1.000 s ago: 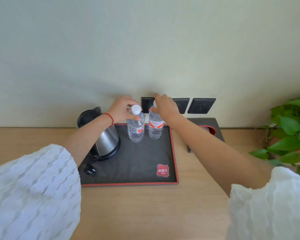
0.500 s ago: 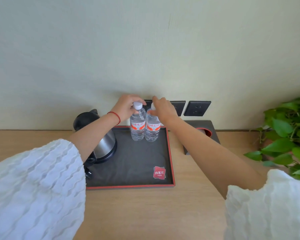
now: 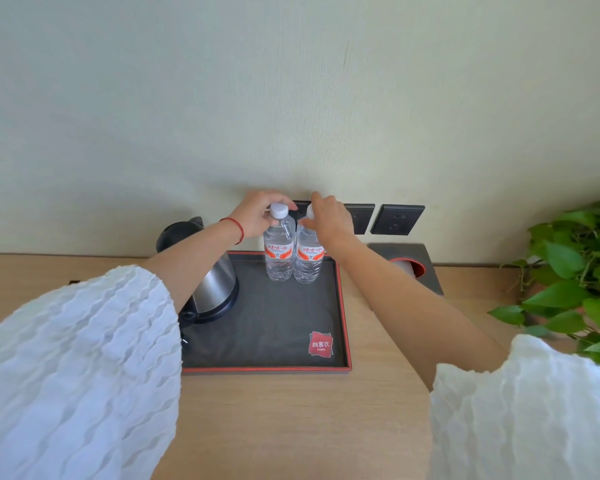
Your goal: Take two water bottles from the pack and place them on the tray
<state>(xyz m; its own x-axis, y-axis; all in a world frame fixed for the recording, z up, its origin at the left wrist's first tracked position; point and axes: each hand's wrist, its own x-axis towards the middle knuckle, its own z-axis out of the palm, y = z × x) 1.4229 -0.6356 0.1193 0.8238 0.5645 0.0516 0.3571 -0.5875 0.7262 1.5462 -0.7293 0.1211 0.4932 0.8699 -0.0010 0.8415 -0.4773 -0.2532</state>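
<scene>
- Pale green wall [image 3: 291, 98] fills the back, and a light wooden worktop [image 3: 291, 427] runs along under it.
- Both arms in puffy white sleeves [image 3: 66, 368] reach forward to the far end of a dark tray [image 3: 267, 327] with a red edge.
- The left hand [image 3: 257, 213] is closed around the neck of the left bottle [image 3: 279, 252], right under its white cap. A red string sits on that wrist.
- The right hand [image 3: 329, 218] is curled over the top of the right bottle [image 3: 308, 259], and its fingers hide most of the cap.
- Both bottles stand up straight on the tray, under the hands, with their sides touching.
- A second ago there was a gap between the two bottles. Half a second ago they were already close, and now they press side by side.
- The hands have moved closer to each other than before.
- A shiny kettle [image 3: 215, 285] sits on the tray under the left arm, just beside the left bottle.
- Dark wall sockets [image 3: 397, 220] are behind the right hand.
- A dark holder with a red ring [image 3: 413, 268] lies to the right of the right arm, off the tray.
- Green leaves [image 3: 575, 268] hang farther to the right.
</scene>
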